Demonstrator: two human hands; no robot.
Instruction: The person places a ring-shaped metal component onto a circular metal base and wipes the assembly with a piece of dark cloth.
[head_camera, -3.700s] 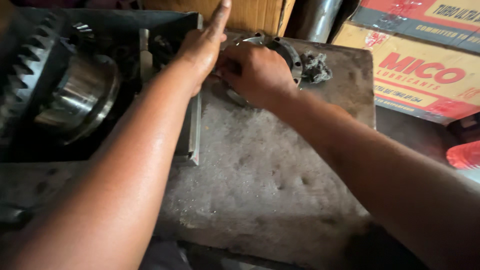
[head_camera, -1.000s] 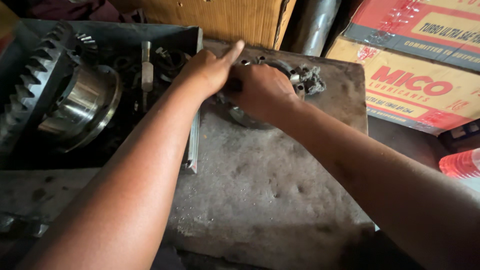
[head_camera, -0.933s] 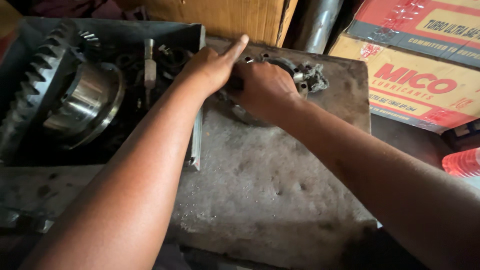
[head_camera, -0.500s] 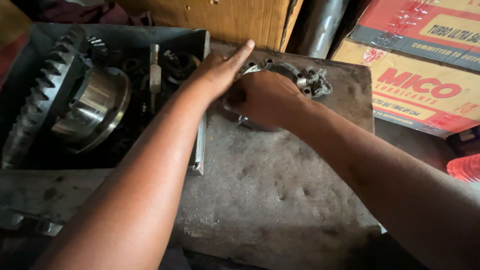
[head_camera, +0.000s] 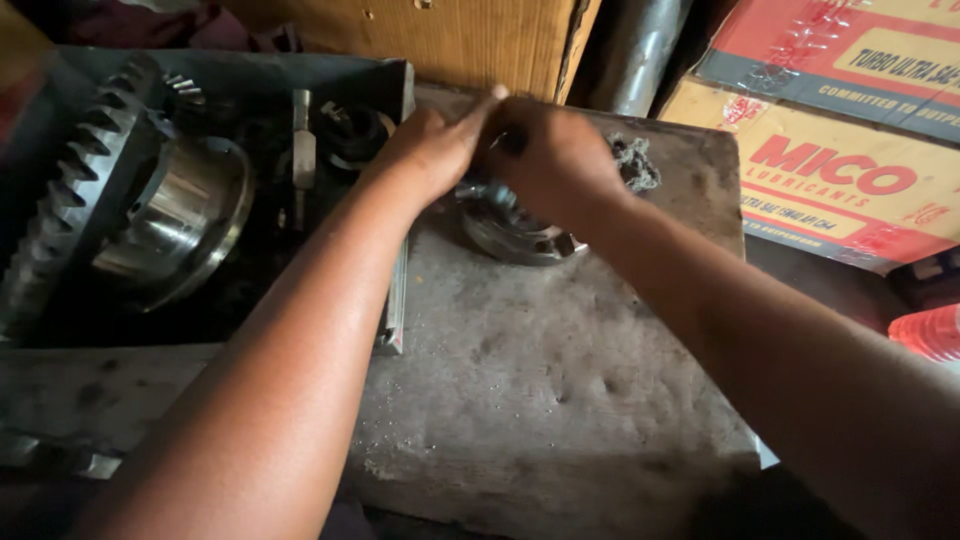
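A round metal housing part (head_camera: 515, 235) with a flange lies at the far end of a grimy wooden block (head_camera: 560, 390). My right hand (head_camera: 555, 155) is closed over the top of the part and hides most of it. My left hand (head_camera: 432, 150) presses against the part's left side, fingers meeting the right hand. What the fingers pinch between them is hidden. A small dark toothed piece (head_camera: 635, 163) lies just right of my right hand.
A dark metal tray (head_camera: 60, 80) on the left holds a large ring gear (head_camera: 70, 190) with a shiny hub (head_camera: 185, 225), a bolt (head_camera: 300, 150) and small parts. Cardboard cartons (head_camera: 840, 150) stand on the right, a wooden box (head_camera: 450, 35) and a pipe (head_camera: 630, 50) behind.
Both hands have drawn closer together over the metal part. My left fingers, stretched out before, now curl against my right hand. The view has shifted slightly.
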